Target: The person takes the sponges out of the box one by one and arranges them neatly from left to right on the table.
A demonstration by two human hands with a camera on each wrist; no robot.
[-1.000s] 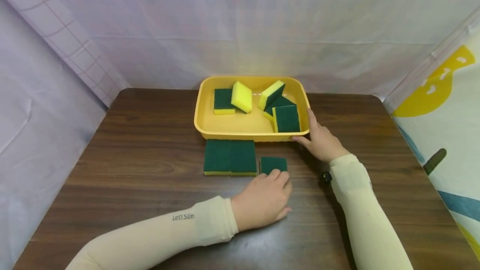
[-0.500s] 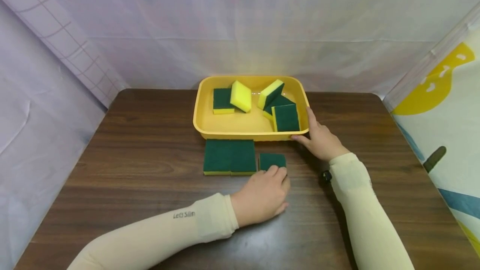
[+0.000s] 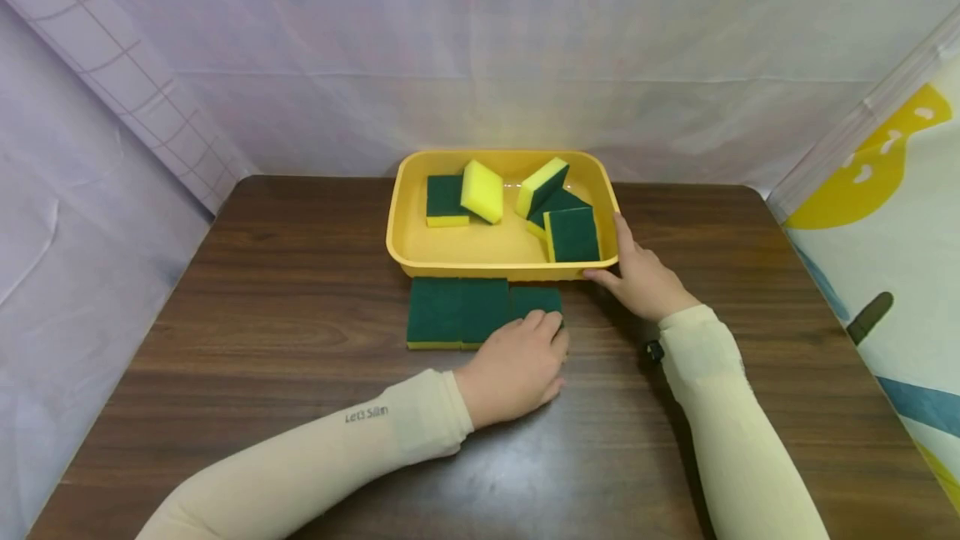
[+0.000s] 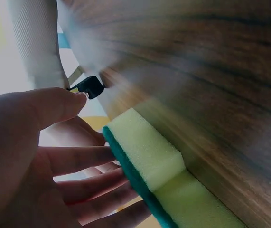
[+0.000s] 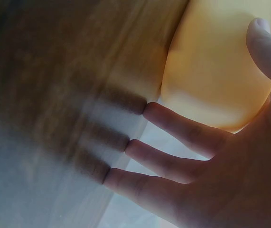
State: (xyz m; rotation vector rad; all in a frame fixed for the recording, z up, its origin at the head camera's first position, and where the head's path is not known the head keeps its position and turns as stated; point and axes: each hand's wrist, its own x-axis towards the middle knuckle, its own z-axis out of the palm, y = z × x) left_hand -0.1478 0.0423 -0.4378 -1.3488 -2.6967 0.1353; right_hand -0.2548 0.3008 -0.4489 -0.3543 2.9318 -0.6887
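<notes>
Laying straight fingers [image 4: 95, 184] against the green face of a sponge [image 3: 536, 300], the left hand [image 3: 513, 369] touches it without clasping it, thumb standing well apart. This sponge lies green side up on the brown table [image 3: 262, 290], near the front wall of the yellow tray [image 3: 487, 272]. Just to its left, a pair of sponges [image 3: 459, 311] lies side by side, also green side up; whether all three touch is hard to judge behind the hand.

The right hand [image 3: 647, 283] rests at the tray's near right corner, thumb by the front wall and fingers straight and spread, three fingertips reaching the tabletop. It closes round nothing.

Inside the tray, a yellow-faced sponge [image 3: 482, 192] leans over a flat green-topped one [image 3: 446, 197] at the left, and three more [image 3: 573, 236] crowd together at the right, tilted at differing angles.
</notes>
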